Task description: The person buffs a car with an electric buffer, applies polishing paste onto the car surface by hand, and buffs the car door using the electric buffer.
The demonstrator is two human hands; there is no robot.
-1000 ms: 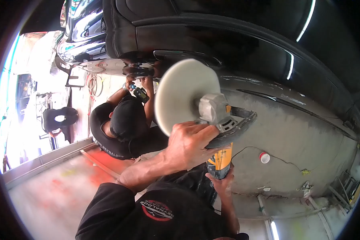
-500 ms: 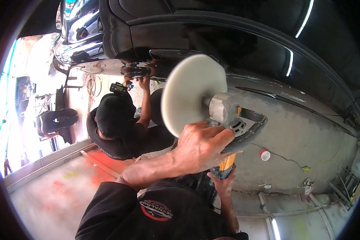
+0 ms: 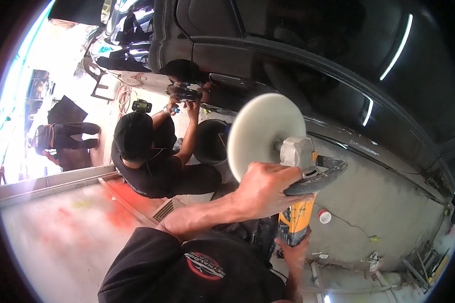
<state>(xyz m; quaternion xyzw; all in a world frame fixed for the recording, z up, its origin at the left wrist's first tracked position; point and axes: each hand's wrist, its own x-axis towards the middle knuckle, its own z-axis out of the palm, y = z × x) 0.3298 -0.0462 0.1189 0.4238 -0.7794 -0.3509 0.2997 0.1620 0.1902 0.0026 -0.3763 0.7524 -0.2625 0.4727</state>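
I hold a yellow and black power polisher (image 3: 297,216) with a large round white pad (image 3: 263,136). My left hand (image 3: 264,188) is closed around the black loop handle (image 3: 324,177), close to the silver gear head (image 3: 294,151). Lower down, my right hand (image 3: 294,251) wraps the rear end of the tool; some of its fingers are hidden. The pad stands on edge in front of the lower side of a black car (image 3: 308,65). Whether it touches the paint I cannot tell.
A co-worker in black (image 3: 146,166) crouches on the left, both hands on a tool at the car's lower panel. Beside them stands a dark bucket (image 3: 207,146). Another person (image 3: 60,137) is farther off. A red and white cup (image 3: 324,216) and a cord lie on the floor.
The polisher has shifted right and down in view, and more of its yellow body shows. The car and co-worker also sit differently as the view has moved. Both hands keep their hold.
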